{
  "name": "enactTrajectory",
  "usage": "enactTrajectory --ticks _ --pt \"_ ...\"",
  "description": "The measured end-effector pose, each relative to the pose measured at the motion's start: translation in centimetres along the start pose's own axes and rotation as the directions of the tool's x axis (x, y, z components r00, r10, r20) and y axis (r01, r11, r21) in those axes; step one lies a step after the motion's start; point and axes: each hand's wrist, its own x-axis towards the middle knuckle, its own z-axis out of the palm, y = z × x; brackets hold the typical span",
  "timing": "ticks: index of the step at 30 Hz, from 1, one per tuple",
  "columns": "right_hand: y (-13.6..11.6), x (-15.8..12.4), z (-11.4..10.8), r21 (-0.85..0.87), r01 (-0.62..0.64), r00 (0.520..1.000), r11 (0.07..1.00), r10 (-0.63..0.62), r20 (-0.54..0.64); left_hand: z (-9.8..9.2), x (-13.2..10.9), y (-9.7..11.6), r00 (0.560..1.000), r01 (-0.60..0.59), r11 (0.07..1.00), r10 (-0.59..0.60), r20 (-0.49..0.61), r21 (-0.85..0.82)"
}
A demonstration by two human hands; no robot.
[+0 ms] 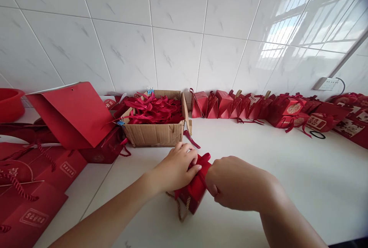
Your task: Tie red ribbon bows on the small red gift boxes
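A small red gift box (196, 202) stands on the white table in front of me, with a twisted gold cord handle (180, 211) hanging at its near left side. Red satin ribbon (198, 184) lies across its top, and a loop rises between my hands. My left hand (181, 165) has its fingers curled over the top of the box, thumb and fingers closed on the ribbon. At the box's right side, my right hand (237, 183) is closed in a fist around a ribbon end; its fingertips are mostly hidden.
Behind the box stands an open cardboard box (153, 135) full of red ribbons. Red gift bags (37, 198) and a large red folded box (73, 112) crowd the left. Finished-looking red boxes (225, 104) line the tiled wall, and a black ring (317, 135) lies at the right.
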Motion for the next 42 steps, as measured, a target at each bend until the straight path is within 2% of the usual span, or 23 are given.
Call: enactTrajectory --ticks 4,7,10,14,16,19,21,23,27,32,37,40,42 --pt "0.8 -0.1 -0.5 0.153 0.018 1.000 0.988 -0.021 0.022 -0.8 0.0 0.1 0.998 0.038 0.995 -0.034 0.049 -0.087" --pt "1.5 -0.5 -1.0 0.242 -0.055 0.998 0.969 0.047 0.038 -1.5 0.0 0.0 0.998 0.030 0.990 -0.023 0.051 -0.139" --pt "2.5 -1.2 -1.3 0.321 -0.100 0.995 0.942 0.098 0.024 -2.4 -0.1 0.0 0.999 0.040 0.987 -0.039 0.009 -0.156" --pt "3.6 -1.7 -1.5 0.413 -0.043 0.991 0.909 0.091 -0.096 -3.9 -1.0 0.3 0.983 0.110 0.993 -0.114 -0.144 -0.034" --pt "3.8 -1.2 -1.5 0.414 -0.027 0.973 0.910 0.119 -0.197 -4.4 -1.9 0.5 0.971 0.186 0.981 -0.175 -0.163 0.052" --pt "3.5 0.5 -1.3 0.421 -0.021 0.937 0.907 0.165 -0.309 -4.6 -3.2 1.0 0.969 0.247 0.955 -0.246 -0.026 0.161" --pt "3.0 1.8 -1.0 0.427 -0.015 0.933 0.904 0.166 -0.319 -4.4 -3.8 1.4 0.966 0.224 0.942 -0.249 0.075 0.252" --pt "2.5 3.1 -0.5 0.422 -0.003 0.945 0.907 0.141 -0.296 -4.1 -4.0 1.8 0.962 0.186 0.923 -0.241 0.131 0.337" --pt "2.1 4.8 0.4 0.387 0.028 0.963 0.921 0.079 -0.257 -3.6 -3.8 2.3 0.963 0.131 0.910 -0.210 0.167 0.392" --pt "2.6 5.4 0.7 0.356 0.106 0.971 0.928 -0.019 -0.239 -3.5 -4.0 2.7 0.963 0.107 0.928 -0.186 0.195 0.356" --pt "4.1 4.8 0.3 0.473 0.191 0.974 0.860 -0.105 -0.201 -3.5 -4.4 3.1 0.968 0.100 0.952 -0.160 0.192 0.289" --pt "5.3 4.1 0.0 0.578 0.182 0.951 0.795 0.007 -0.309 -3.3 -4.5 3.0 0.970 0.083 0.960 -0.139 0.200 0.266" --pt "6.0 3.7 -0.2 0.635 0.147 0.898 0.759 0.167 -0.408 -3.2 -4.5 3.0 0.969 0.077 0.961 -0.135 0.207 0.266"
